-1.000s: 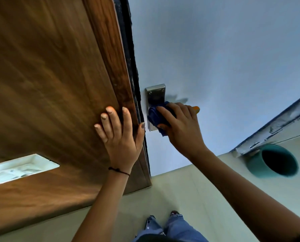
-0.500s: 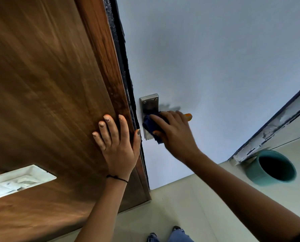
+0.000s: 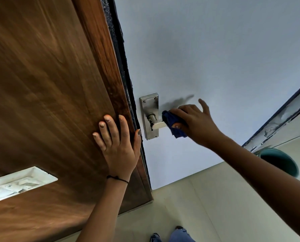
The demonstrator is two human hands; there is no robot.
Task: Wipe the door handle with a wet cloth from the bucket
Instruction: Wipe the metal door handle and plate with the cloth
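Observation:
A steel door handle (image 3: 157, 125) juts from its steel backplate (image 3: 149, 105) on the pale blue door. My right hand (image 3: 196, 123) grips a dark blue cloth (image 3: 172, 121) wrapped around the lever's outer part, forefinger sticking up. The lever's inner end and the round hub are bare. My left hand (image 3: 117, 142) lies flat, fingers spread, on the brown wooden panel (image 3: 49, 95) beside the door's edge. The teal bucket (image 3: 280, 162) stands on the floor at the right, partly behind my right forearm.
A black seal strip (image 3: 121, 55) runs between the wooden panel and the blue door. A white switch plate (image 3: 18, 183) is set in the wood at lower left. Beige floor tiles (image 3: 186, 203) and my jeans and shoes (image 3: 173, 235) show below. A chipped frame (image 3: 283, 117) runs at right.
My right hand slid the cloth outward along the lever, away from the backplate, uncovering the hub and plate. The view tilted slightly. My left hand stayed pressed on the wood.

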